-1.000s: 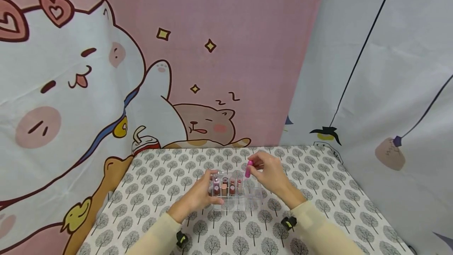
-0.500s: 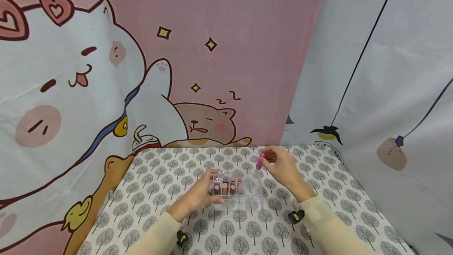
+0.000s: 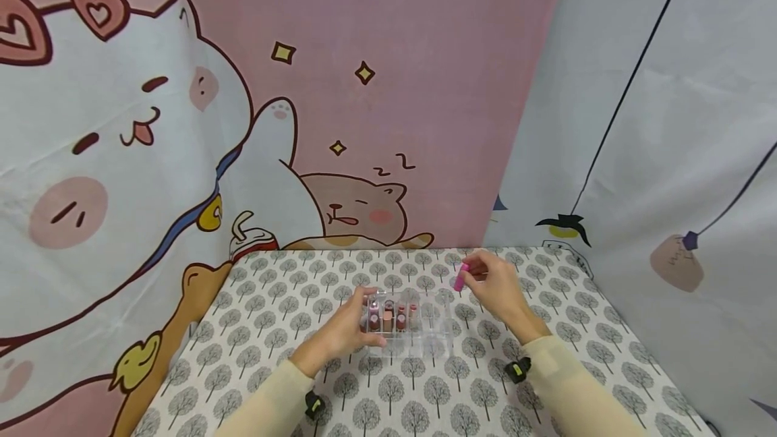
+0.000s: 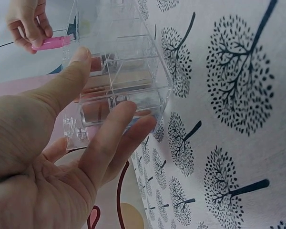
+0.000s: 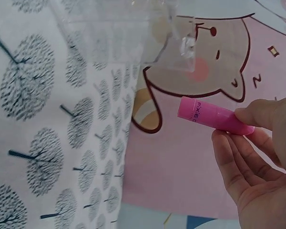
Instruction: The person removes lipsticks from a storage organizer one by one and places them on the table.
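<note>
Pinched between the thumb and fingers of my right hand (image 3: 499,287) is a pink lip balm tube (image 3: 461,278), raised just beyond the organizer's right end. Lettering shows on the tube (image 5: 214,116) in the right wrist view. My left hand (image 3: 342,329) grips the left end of a clear plastic lipstick organizer (image 3: 432,344), thumb on the near side and fingers on the far side. Several lipsticks (image 3: 387,321) in red, peach and purplish tones stand in its left compartments; those on the right hold nothing. In the left wrist view, my fingers partly hide the lipsticks (image 4: 96,110).
A white cloth with grey tree prints (image 3: 391,390) covers the table. Behind it hangs a pink and white curtain (image 3: 437,120) with cartoon cats. Dark wrist straps (image 3: 518,369) show beside both cream sleeves.
My right hand has carried the pink tube from over the organizer to the right, beyond its end. My left hand keeps its grip on the organizer, which stays in place.
</note>
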`<state>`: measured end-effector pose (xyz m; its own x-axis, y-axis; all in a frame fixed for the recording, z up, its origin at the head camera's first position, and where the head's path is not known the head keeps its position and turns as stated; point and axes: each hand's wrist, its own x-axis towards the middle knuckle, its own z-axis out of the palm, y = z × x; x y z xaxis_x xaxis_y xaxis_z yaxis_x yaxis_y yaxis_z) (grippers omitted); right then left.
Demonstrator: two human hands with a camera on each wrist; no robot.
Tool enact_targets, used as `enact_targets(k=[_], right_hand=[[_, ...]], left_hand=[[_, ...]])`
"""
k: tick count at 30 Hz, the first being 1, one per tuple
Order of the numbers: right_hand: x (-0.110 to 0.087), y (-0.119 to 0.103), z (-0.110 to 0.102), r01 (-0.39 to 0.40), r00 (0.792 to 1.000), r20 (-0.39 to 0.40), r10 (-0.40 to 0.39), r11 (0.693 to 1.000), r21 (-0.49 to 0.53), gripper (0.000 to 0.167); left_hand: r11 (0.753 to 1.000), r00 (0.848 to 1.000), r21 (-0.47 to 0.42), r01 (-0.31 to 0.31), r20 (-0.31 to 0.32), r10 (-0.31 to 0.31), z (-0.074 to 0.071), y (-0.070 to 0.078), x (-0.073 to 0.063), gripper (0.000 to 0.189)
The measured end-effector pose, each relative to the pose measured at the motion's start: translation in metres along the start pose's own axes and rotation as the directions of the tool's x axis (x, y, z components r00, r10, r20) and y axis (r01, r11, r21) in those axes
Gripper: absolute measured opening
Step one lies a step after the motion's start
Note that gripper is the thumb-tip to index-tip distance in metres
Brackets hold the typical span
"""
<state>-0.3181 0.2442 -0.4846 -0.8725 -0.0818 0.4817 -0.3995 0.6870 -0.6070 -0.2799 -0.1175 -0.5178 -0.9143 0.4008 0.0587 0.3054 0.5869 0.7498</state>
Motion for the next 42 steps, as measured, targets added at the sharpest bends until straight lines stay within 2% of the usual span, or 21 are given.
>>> enact_targets(k=[11, 17, 25, 35, 42], right_hand=[[-0.007, 0.024, 0.002, -0.036, 0.999, 0.021, 0.037, 0.999, -0.013, 0.018], [-0.014, 0.031, 0.005, -0.036, 0.995, 0.097, 0.038, 0.999, -0.014, 0.022], [-0.023, 0.038, 0.016, -0.040, 0.973, 0.226, 0.038, 0.999, 0.004, 0.021], [-0.031, 0.042, 0.020, -0.020, 0.964, 0.264, 0.016, 1.000, 0.011, 0.023], [-0.033, 0.042, 0.021, -0.065, 0.954, 0.293, 0.062, 0.998, 0.000, 0.024]], left_hand=[[1.000, 1.000, -0.009, 0.006, 0.006, -0.006, 0.000, -0.001, 0.001, 0.115], [1.000, 1.000, -0.022, 0.006, 0.008, -0.006, 0.002, -0.003, 0.002, 0.114], [1.000, 1.000, -0.010, 0.013, 0.006, -0.013, 0.002, -0.003, 0.001, 0.114], [1.000, 1.000, -0.014, 0.017, 0.004, -0.017, 0.002, -0.004, 0.001, 0.114], [1.000, 1.000, -0.013, 0.002, 0.001, -0.002, 0.000, -0.003, 0.001, 0.113]])
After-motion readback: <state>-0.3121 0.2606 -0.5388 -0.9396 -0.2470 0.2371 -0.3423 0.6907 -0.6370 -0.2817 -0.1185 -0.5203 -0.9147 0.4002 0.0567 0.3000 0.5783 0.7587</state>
